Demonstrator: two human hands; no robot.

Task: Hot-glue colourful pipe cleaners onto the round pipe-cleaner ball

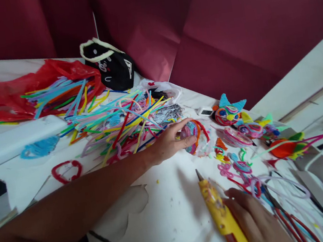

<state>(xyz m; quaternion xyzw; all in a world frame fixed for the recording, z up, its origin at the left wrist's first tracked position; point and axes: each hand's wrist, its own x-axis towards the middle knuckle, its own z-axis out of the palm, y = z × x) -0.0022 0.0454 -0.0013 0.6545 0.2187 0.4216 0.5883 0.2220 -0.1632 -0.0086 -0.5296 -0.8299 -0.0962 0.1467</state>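
My left hand (172, 141) reaches across the table with its fingers around a small roundish craft piece (192, 134) of coiled pipe cleaners in blue, pink and orange. Clear plastic lies against or just behind that piece. At the lower right, my right hand (251, 216) is closed on a yellow glue gun (223, 218). Its metal nozzle points up and away, towards the coiled piece but apart from it. Part of my right hand's grip is hidden behind the gun's body.
Loose pipe cleaners (119, 121) pile up left of centre, beside a red plastic bag (11, 98) and a black pouch (111, 66). Finished pipe-cleaner figures (229, 113) and a small white timer (205, 111) stand at the right. Red-handled scissors (288, 219) lie near the table's right edge.
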